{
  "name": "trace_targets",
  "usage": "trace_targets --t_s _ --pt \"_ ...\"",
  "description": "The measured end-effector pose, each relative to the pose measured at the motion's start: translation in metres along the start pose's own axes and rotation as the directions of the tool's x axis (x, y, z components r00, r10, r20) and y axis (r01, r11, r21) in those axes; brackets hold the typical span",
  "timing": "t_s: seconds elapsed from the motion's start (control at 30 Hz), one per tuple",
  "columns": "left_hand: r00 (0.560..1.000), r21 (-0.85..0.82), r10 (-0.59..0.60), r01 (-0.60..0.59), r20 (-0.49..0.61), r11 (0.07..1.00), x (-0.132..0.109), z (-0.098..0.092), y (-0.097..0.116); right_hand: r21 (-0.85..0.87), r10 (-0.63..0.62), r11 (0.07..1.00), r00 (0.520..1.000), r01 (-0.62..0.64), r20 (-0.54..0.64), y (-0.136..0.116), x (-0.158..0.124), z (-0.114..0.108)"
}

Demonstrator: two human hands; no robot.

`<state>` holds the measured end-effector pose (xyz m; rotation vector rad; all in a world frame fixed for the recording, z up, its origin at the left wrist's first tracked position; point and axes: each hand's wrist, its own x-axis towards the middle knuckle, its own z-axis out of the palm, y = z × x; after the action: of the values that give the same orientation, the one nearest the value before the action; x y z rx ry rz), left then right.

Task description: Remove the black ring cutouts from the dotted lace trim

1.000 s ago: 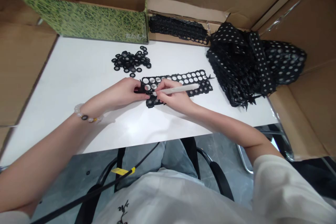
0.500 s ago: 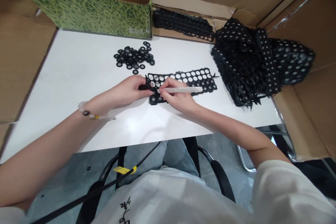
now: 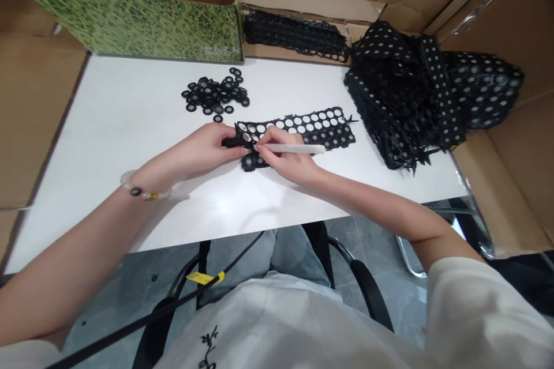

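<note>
Your left hand [image 3: 210, 147] touches the black sheet [image 3: 326, 136] at its 9 o'clock end; I can't tell if it pinches. The sheet runs long toward 3 o'clock, under your right hand [image 3: 292, 164], whose fingers pinch a white stick [image 3: 303, 149]

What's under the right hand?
The black perforated strip shows on both sides of the right hand; the stretch directly beneath is covered, so whether its holes are filled there can't be seen.

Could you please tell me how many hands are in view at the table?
2: the left hand at the left end of the perforated black sheet, and the right hand holding a white pen-like tool over it. Neither is fully hidden.
</note>
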<state>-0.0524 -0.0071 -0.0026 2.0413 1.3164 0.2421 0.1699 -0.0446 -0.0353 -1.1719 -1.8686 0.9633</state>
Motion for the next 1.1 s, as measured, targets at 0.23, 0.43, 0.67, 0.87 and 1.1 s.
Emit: trace_targets --t_s 0.23,0.43,0.67,0.87,1.1 --pt "0.998 0.118 -0.066 0.063 0.016 0.991 -0.005 0.005 0.006 0.144 0.028 0.989 0.999 -0.024 -0.021 -0.003 -0.003 -0.005" --pt "0.998 0.243 -0.048 0.037 0.039 0.969 -0.007 0.012 0.011 0.158 0.023 0.987 0.998 -0.031 0.052 -0.004 -0.007 -0.007" --pt "0.995 0.166 -0.093 0.084 0.046 0.982 -0.012 0.012 0.013 0.2 0.027 0.979 0.999 -0.033 0.034 -0.006 -0.009 -0.007" --pt "0.998 0.036 -0.012 0.01 0.056 0.999 -0.007 0.006 0.005 0.126 0.033 0.991 0.998 -0.04 0.057 -0.008 -0.007 -0.007" --pt "0.998 0.018 -0.025 0.024 0.055 1.0 -0.006 0.006 0.006 0.085 -0.018 0.996 0.998 0.013 0.058 -0.007 -0.006 -0.005"
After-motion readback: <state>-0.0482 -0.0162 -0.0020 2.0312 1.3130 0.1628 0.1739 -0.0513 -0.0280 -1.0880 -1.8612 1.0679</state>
